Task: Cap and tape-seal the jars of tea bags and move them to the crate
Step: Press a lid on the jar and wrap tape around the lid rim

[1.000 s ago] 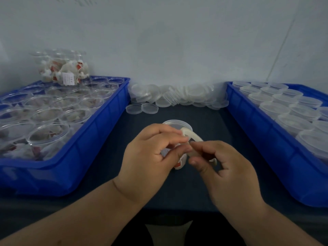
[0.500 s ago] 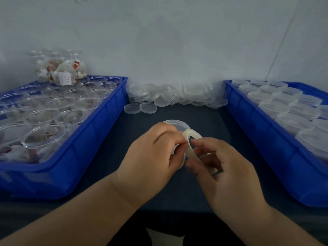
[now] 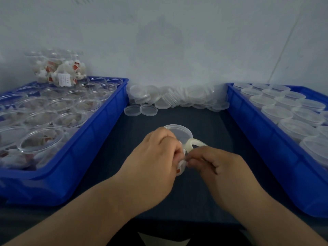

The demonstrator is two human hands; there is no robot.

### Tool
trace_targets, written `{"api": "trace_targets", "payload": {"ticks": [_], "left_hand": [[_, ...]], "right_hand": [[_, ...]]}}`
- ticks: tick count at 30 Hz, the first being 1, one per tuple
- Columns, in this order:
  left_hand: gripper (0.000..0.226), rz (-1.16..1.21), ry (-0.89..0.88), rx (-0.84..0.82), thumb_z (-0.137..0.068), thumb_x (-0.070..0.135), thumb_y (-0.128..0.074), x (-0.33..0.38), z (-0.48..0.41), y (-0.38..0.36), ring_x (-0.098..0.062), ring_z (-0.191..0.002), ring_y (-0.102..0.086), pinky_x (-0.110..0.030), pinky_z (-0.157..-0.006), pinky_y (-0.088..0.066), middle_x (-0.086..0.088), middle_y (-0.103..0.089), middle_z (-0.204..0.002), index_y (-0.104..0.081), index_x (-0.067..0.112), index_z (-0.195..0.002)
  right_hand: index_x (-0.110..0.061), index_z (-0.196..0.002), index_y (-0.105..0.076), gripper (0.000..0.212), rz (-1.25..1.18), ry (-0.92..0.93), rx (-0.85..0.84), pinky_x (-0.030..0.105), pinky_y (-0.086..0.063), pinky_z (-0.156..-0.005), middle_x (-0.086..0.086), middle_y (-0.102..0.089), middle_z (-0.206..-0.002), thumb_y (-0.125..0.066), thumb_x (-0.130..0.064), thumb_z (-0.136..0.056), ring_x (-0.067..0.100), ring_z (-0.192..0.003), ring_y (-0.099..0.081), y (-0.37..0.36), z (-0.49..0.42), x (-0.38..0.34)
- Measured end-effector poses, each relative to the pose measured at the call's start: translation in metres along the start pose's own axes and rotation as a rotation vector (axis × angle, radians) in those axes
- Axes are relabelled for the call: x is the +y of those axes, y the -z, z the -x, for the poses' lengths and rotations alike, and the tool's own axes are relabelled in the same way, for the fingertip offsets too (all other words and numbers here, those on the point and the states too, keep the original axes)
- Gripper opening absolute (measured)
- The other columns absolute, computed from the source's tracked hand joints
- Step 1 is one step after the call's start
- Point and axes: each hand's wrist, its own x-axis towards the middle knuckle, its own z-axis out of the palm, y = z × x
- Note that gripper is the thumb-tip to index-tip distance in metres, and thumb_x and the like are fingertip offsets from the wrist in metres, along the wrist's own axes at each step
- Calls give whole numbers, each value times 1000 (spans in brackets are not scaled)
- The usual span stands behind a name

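Note:
A capped clear jar of tea bags (image 3: 179, 134) stands on the dark table in the middle. My left hand (image 3: 156, 160) is curled round its left side and covers most of its wall. My right hand (image 3: 218, 166) holds a pale roll of tape (image 3: 193, 143) against the jar's right side, its fingertips pinching at the jar wall close to my left thumb. The tape strip itself is too thin to make out.
A blue crate (image 3: 99, 132) on the left holds several open jars of tea bags, with stacked jars (image 3: 58, 68) behind. A blue crate (image 3: 266, 139) on the right holds several capped jars. Loose clear lids (image 3: 177, 98) are heaped by the back wall.
My right hand has come down and closer to the jar wall, meeting my left thumb, and the tape roll has tilted lower beside the lid. The jar stays in place.

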Motion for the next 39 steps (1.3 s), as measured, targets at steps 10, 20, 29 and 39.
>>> {"api": "trace_targets", "payload": {"ticks": [10, 20, 29, 39], "left_hand": [[27, -143, -75, 191, -93, 34, -43, -21, -3, -26, -7, -79, -55, -17, -66, -49, 6, -57, -94, -62, 19, -82], [120, 575, 375, -87, -64, 36, -95, -61, -31, -54, 34, -114, -32, 3, -79, -37, 33, -30, -140, -2, 91, -115], [62, 885, 249, 269, -72, 57, -79, -35, -13, -25, -2, -110, -68, -14, -80, -55, 26, -67, -122, -43, 69, -122], [52, 849, 246, 227, -67, 60, -70, -5, 1, -3, -4, -104, -70, -13, -76, -56, 23, -65, -113, -37, 65, -107]], "right_hand": [[-40, -92, -67, 19, 228, 16, 72, 11, -43, -59, -19, -63, -79, -52, -51, -87, -2, -85, -55, -6, -7, 11], [-34, -95, -68, 22, 260, -1, 230, 9, -31, -60, -24, -57, -80, -51, -48, -88, -9, -87, -52, 15, -30, 10], [-28, -93, -65, 22, 249, 197, 280, 11, -34, -64, -22, -53, -80, -50, -44, -94, -6, -73, -51, 28, -24, -15], [-31, -96, -63, 23, 229, 256, 270, 12, -42, -69, -21, -56, -85, -44, -45, -96, 0, -79, -51, 27, -15, -36]]}}
